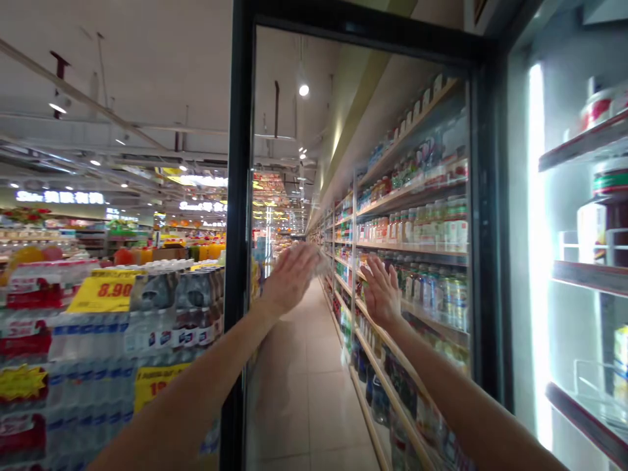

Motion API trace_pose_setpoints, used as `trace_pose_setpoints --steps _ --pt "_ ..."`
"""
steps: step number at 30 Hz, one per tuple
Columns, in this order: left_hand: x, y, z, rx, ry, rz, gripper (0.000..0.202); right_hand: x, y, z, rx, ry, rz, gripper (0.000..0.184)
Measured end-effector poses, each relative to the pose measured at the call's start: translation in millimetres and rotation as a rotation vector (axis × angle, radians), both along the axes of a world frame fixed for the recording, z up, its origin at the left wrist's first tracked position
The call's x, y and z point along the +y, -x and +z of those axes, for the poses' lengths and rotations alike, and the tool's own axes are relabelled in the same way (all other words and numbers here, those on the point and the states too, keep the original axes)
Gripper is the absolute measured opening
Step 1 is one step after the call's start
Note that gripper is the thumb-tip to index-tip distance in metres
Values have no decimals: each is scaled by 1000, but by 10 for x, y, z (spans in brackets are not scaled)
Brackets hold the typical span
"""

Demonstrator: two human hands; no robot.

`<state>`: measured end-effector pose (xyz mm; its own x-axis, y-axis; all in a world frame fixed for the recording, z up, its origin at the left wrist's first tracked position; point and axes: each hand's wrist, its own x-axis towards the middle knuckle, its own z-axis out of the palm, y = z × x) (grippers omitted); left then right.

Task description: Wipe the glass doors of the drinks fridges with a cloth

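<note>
A tall glass door (307,405) in a black frame (239,216) stands open in front of me. Both arms reach forward to its pane. My left hand (293,278) is flat with fingers stretched out, slightly blurred. A pale smear shows beside its fingertips; whether that is a reflection or something thin under the hand, I cannot make out. To its right, my right hand (380,291) has its fingers apart and its palm toward the glass, with nothing visible in it. Exact contact with the pane is hard to judge for either hand.
Right of the door is a lit cooler with shelves (589,278) of bottles. Through the glass appear long drink shelves (412,245) and a tiled aisle floor (289,418). Stacked bottle packs (88,340) with a yellow price sign (103,291) stand at left.
</note>
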<state>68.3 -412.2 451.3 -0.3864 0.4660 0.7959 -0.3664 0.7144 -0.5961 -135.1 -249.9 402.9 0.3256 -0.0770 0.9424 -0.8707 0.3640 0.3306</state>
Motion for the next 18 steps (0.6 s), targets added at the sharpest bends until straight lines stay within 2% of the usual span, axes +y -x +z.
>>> trace_pose_setpoints --steps 2,3,5,7,9,11,14,15,18 --pt "-44 -39 111 191 -168 4 46 4 -3 1 1 4 4 51" --pt "-59 -57 84 236 -211 2 47 6 -6 1 -1 4 5 51" --pt "-76 -91 -129 212 -203 -1 47 10 -15 1 -7 3 3 51" --pt "-91 -130 -414 86 -107 -4 46 11 -24 2 2 6 5 50" --pt "-113 -174 -580 -68 17 -4 45 8 -28 2 12 11 7 49" --pt "-142 -216 -553 -95 31 15 46 1 -15 -2 10 9 6 49" --pt "-157 -248 -361 82 -122 63 47 -2 33 -12 -12 -5 -7 48" --pt "-145 -244 -325 99 -129 62 47 3 44 -14 -17 -7 -9 48" --pt "-49 -167 -349 -99 25 19 45 25 -16 -14 -7 -4 9 47"
